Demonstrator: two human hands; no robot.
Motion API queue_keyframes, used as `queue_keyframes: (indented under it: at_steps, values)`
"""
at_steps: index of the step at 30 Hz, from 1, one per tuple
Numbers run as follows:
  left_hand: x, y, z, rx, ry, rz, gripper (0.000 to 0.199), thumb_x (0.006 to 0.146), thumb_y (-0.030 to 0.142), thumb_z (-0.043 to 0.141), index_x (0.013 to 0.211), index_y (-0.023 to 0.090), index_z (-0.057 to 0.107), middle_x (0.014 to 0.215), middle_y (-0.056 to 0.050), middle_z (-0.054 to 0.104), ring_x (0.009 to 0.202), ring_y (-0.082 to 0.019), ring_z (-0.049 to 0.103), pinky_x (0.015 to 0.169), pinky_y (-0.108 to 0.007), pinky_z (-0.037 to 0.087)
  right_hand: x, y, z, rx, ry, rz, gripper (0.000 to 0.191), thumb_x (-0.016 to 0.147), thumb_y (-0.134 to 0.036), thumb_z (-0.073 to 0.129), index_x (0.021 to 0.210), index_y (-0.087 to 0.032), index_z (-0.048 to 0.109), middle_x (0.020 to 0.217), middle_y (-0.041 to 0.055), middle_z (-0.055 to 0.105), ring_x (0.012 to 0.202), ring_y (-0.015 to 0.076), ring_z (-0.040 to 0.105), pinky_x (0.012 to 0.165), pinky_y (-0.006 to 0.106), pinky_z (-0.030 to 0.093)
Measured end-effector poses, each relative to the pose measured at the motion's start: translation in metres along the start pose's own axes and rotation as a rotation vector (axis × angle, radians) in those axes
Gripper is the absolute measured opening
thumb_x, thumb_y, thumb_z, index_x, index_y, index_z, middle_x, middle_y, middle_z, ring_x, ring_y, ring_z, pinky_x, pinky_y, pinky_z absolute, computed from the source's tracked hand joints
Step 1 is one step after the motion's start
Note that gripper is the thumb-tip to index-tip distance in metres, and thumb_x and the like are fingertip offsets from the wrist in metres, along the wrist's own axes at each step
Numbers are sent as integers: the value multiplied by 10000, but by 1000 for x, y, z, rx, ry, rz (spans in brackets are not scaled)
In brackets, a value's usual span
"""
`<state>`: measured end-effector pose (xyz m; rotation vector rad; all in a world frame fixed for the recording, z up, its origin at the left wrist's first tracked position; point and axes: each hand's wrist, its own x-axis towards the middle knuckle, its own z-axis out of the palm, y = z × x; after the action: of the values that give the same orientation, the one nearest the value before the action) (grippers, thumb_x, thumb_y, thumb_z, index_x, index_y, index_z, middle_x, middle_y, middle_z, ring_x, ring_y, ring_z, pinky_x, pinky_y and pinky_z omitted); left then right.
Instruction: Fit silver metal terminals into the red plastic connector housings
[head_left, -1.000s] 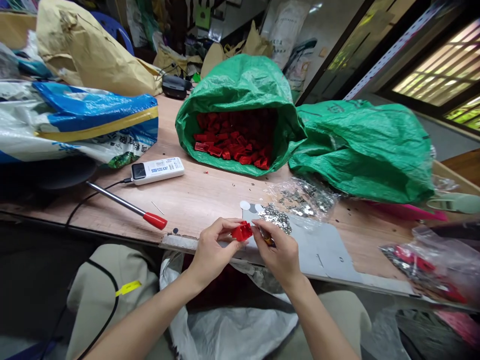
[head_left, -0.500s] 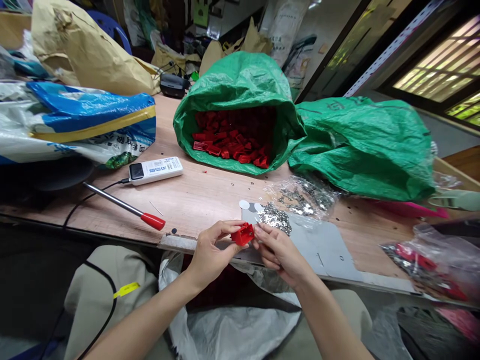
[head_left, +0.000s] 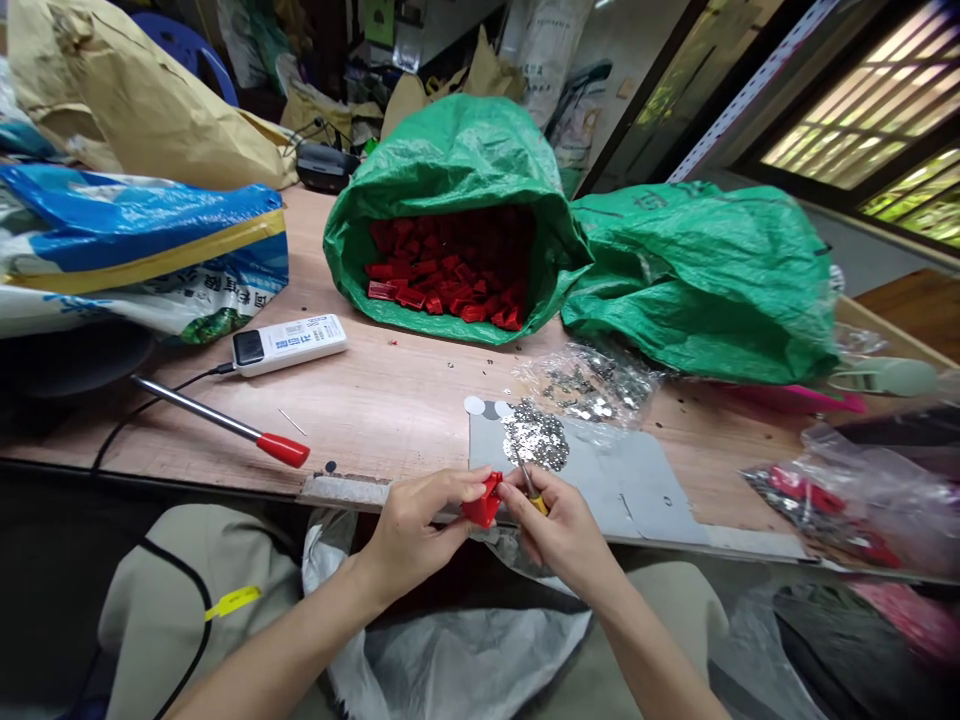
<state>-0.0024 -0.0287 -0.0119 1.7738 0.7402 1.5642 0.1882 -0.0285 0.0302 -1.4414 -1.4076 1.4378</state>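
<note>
The red part (head_left: 480, 506) sits pinched in the left grip (head_left: 420, 517).

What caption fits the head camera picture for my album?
The left hand holds a red part while the right hand holds a yellow-handled tool near shiny pieces.

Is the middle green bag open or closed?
Open: the green bag has its mouth spread wide, showing red pieces inside.

The part (head_left: 484, 508) is red, the tool handle (head_left: 538, 504) yellow, the flat sheet (head_left: 626, 470) grey.
</note>
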Motion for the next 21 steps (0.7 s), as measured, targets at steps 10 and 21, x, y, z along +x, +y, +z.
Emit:
queue_keyframes:
  at_steps: [10,21]
  values:
    - [-6,7,10,-180,-69,-51,302,825,57,736,1058,226,646,1134,-76,778,1096,-219,736,951,-353,627,-17,1,-7,385,-172,254,450,760,-542,858,889,-157,663,519,-86,460,348,9,190,333,149,378]
    - [3,9,4,-176,-28,-444,241,813,153,766,1036,220,699,1099,-32,777,1033,-182,747,920,-273,606,-6,2,-24,-132,56,83,511,811,-662,710,975,-178,687,530,-47,467,395,116,398,381,236,377]
